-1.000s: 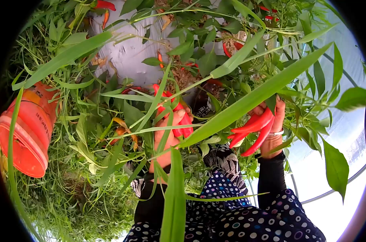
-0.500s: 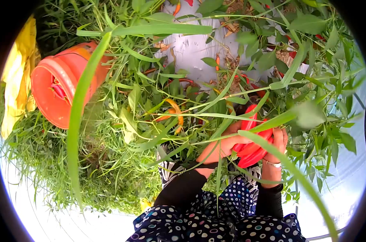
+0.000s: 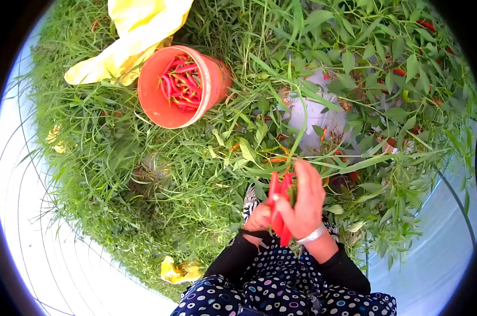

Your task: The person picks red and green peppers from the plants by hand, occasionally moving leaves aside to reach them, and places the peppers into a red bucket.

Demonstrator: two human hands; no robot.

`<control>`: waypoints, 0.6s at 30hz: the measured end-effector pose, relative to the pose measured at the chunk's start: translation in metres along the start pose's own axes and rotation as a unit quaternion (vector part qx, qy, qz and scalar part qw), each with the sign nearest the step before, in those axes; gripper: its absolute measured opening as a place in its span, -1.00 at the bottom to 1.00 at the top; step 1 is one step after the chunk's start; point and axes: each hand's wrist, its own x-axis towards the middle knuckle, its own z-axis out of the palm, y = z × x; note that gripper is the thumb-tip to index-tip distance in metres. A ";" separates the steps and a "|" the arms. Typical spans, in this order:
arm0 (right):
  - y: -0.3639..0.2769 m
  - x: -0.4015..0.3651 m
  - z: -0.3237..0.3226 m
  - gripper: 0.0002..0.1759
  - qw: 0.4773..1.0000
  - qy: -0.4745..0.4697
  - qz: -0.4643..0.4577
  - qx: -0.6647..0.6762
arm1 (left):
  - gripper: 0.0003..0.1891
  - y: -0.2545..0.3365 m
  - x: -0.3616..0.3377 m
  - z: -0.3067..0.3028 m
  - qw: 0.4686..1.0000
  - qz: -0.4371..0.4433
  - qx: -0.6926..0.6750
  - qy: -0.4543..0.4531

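Clasping a bunch of slim, glossy red chillies (image 3: 277, 203) just above the dotted dress (image 3: 280, 289), the right hand (image 3: 307, 206) has its fingers closed round them; the left hand (image 3: 257, 220) is mostly hidden behind, its grip unclear. Beyond thick grass (image 3: 143, 184), a tilted orange bucket (image 3: 154, 104) holds more pods (image 3: 183, 84), beside yellow cloth (image 3: 136, 31).

Bright daylight falls on thick green grass (image 3: 143, 174) and leafy plants (image 3: 385, 79); pale plastic sheeting (image 3: 312, 113) shows between them, a yellow cloth (image 3: 133, 31) lies beyond.
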 end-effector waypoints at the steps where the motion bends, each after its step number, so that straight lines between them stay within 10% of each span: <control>1: -0.026 0.014 0.008 -0.21 1.000 -0.023 -0.020 0.007 | 0.06 0.023 -0.002 0.012 0.998 0.056 -0.038 0.010; 4: -0.079 0.052 0.012 -0.26 0.987 0.013 -0.121 0.109 | -0.37 0.097 0.004 0.046 0.928 0.276 0.166 0.185; 5: -0.089 0.057 0.013 -0.29 0.979 0.029 -0.145 0.139 | -0.51 0.129 0.007 0.062 0.940 0.292 0.014 0.174; 11: -0.041 0.018 0.010 -0.45 0.992 -0.057 -0.043 0.107 | -0.14 0.250 0.036 -0.023 0.930 0.366 0.018 -0.005; 14: 0.014 -0.011 -0.008 -0.48 0.994 -0.078 0.021 0.067 | -0.08 0.264 0.041 -0.037 0.944 0.280 0.001 0.174; 18: 0.110 -0.050 -0.035 -0.71 0.946 -0.051 0.201 0.248 | -0.34 0.212 0.053 -0.039 0.960 0.228 0.108 0.121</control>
